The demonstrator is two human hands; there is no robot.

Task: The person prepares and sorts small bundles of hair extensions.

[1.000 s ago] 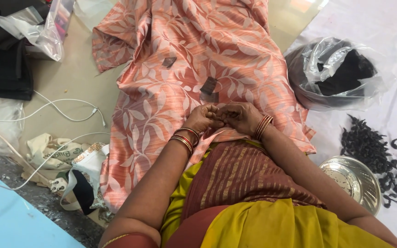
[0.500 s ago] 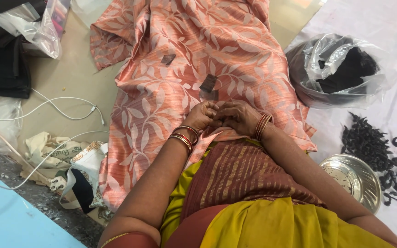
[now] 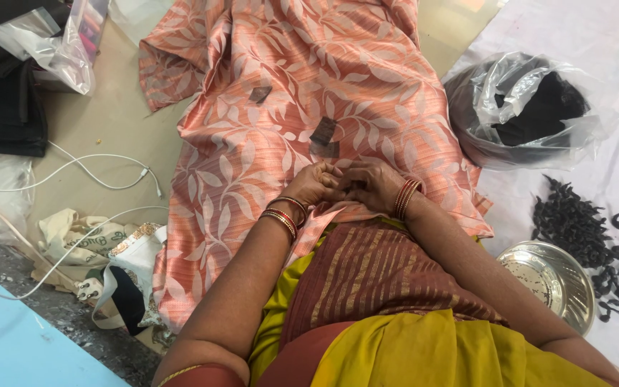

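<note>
Both hands meet at the near edge of a peach-coloured cloth with a pale leaf print, which lies spread across the floor and runs away from the person. The left hand and the right hand sit touching each other, fingers curled inward and pinched together on the cloth's near hem; whatever small thing sits between the fingertips is too small to make out. Red and gold bangles ring the left wrist, and a matching set rings the right.

Just beyond the hands, two small dark patches lie on the cloth, and a third dark patch lies farther up.

To the right, on a white sheet, a clear plastic bag holding dark material sits open. Nearer, a heap of small black curved pieces lies scattered, and a round steel bowl rests beside it, close to the right forearm.

To the left, white cables trail over the floor near a cream cloth bag. Folded black fabric and a clear plastic pouch lie at the upper left corner.
</note>
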